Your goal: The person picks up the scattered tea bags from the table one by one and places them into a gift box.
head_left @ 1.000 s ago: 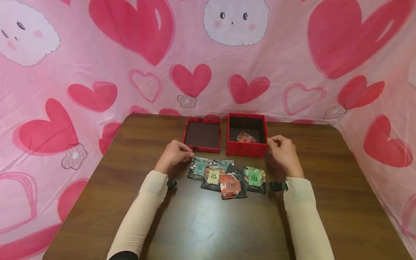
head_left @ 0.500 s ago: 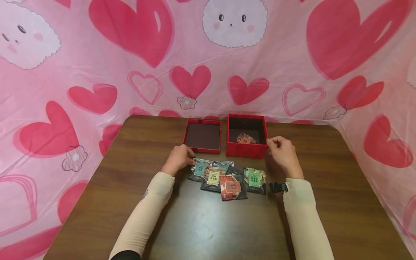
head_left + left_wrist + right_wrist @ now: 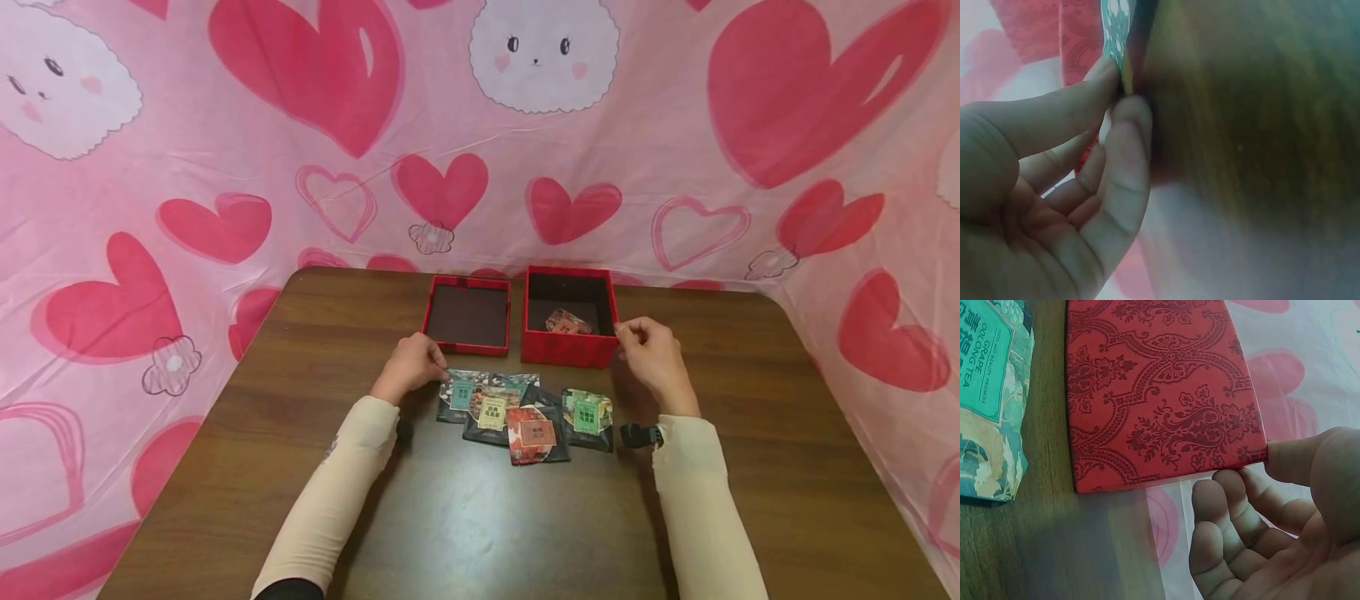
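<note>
My left hand [image 3: 408,367] pinches the upper left corner of a teal tea bag packet [image 3: 455,403] between thumb and forefinger; the left wrist view shows the teal packet [image 3: 1116,25] edge-on at the fingertips. This packet is the leftmost of an overlapping group with a yellow-labelled packet [image 3: 491,413], a red one [image 3: 532,435] and another teal one [image 3: 519,382]. A green-labelled packet [image 3: 587,414] lies at the right of the group. With thumb and fingers, my right hand [image 3: 651,354] holds the front right corner of an open red box [image 3: 566,348], thumb at its rim.
One orange-red packet [image 3: 567,322] lies inside the box. Left of the box sits its red lid [image 3: 468,315], dark inside facing up. All rest on a brown wooden table [image 3: 480,533], with a pink heart-print cloth [image 3: 480,125] hanging close behind and at the sides.
My left hand has moved from near the lid's front corner to the teal packet's corner and pinches it. That packet has shifted slightly right. My right hand stays at the box corner.
</note>
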`<state>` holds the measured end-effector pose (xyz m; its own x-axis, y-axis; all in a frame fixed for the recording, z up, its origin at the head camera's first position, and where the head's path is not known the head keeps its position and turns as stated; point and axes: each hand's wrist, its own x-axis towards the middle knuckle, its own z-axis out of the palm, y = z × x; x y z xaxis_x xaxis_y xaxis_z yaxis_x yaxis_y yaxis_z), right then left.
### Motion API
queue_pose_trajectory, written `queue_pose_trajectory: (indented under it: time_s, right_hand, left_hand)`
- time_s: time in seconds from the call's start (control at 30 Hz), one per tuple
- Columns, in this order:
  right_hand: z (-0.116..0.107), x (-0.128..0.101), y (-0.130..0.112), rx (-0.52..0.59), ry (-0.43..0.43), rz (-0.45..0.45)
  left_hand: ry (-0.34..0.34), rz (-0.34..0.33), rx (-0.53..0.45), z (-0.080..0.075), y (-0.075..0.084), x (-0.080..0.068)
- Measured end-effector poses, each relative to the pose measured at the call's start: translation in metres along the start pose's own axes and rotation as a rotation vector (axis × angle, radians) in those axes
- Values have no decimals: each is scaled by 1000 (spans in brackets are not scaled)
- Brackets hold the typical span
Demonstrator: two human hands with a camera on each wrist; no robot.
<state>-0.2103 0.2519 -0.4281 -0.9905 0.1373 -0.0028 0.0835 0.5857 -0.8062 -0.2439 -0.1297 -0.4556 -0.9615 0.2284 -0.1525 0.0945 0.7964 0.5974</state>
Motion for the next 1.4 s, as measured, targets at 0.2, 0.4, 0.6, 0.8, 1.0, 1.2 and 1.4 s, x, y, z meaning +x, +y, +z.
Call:
queue_pose_trajectory:
  time_s: [0.2, 0.4, 0.6, 0.8, 1.0, 1.2, 1.4]
  right_hand:
    - [-1, 0, 2, -1, 8, -8]
    - [-3, -1, 3, -17, 14, -12]
    - [-4, -2, 2, -16, 23, -9]
    - [-3, -1, 1, -6, 27, 9]
    - [-1, 0, 1, 3, 22, 8]
    - [-1, 0, 1, 15, 4, 21]
    - [1, 0, 1, 13, 6, 22]
  left_hand:
    - [-88, -71, -282, -7, -2, 0]
    - [-144, -89, -546, -12, -8, 2]
    - [-155, -103, -613, -26, -10, 3]
    - [-136, -83, -638, -43, -11, 6]
    - [-124, -94, -621, -57, -11, 6]
    - [-92, -101, -650, -68, -7, 9]
    - [-71, -93, -652, -81, 0, 17]
